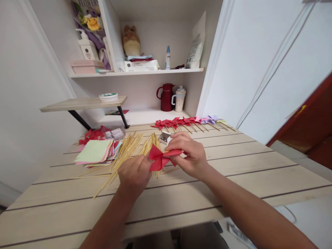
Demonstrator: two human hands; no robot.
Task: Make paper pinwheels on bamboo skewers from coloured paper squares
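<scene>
Holding a folded red paper pinwheel point(160, 158) between them, both hands sit just above the middle of the pale wooden table point(233, 180). Left hand point(135, 174): fingers curled narrow, pinching the pinwheel's lower left edge, knuckles toward the camera. Right hand point(188, 154): thumb and fingertips closed on the right-hand flap, pressing it toward the centre. Pinwheel is off the tabletop, directly over the near end of a loose scatter of bamboo sticks point(124, 150).

Left of the sticks: a stack of coloured paper squares point(94, 151), pale green sheet on top, with red paper scraps point(90, 134) behind it. Just beyond the right hand's fingers: a small open box point(165, 137), contents too small to tell. Along the far edge of the table: a row of finished pinwheels point(181, 121) on sticks, mostly red, a few purple at the right end.

Back alcove: red jug point(166, 97) and a lidded cream mug point(179, 99), touching or nearly so. Shelf above holds a plush toy point(131, 40).
</scene>
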